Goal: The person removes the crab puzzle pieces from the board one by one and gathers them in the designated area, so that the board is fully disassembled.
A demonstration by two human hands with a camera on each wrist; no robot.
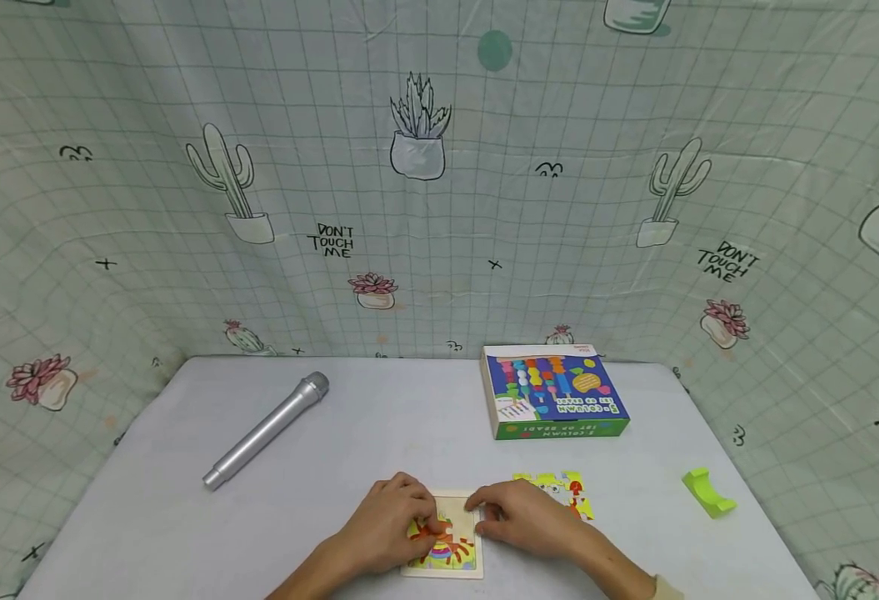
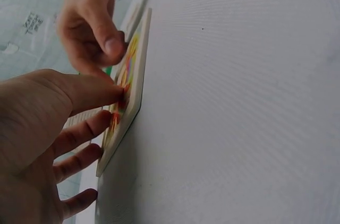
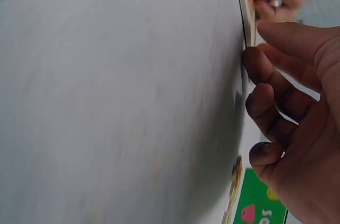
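Note:
A small square wooden puzzle tray (image 1: 478, 573) lies near the front edge of the table, its lower part filled with colourful picture pieces (image 1: 454, 552) and its upper part bare wood. Over its left side my left hand (image 1: 388, 525) pinches a red-and-yellow puzzle piece (image 2: 115, 120) with thumb and index finger, down at the tray's surface; the hand hides much of that piece. My right hand (image 1: 525, 518) is at the tray's right edge, fingers loosely bent with fingertips right at the rim, holding nothing.
More joined puzzle pieces (image 1: 577, 487) lie behind the right hand. A bead-set box (image 1: 555, 392) stands at the back right, a silver microphone (image 1: 267, 431) at left, and a green curved block (image 1: 707, 493) at far right. Patterned cloth (image 1: 439, 208) hangs behind the table.

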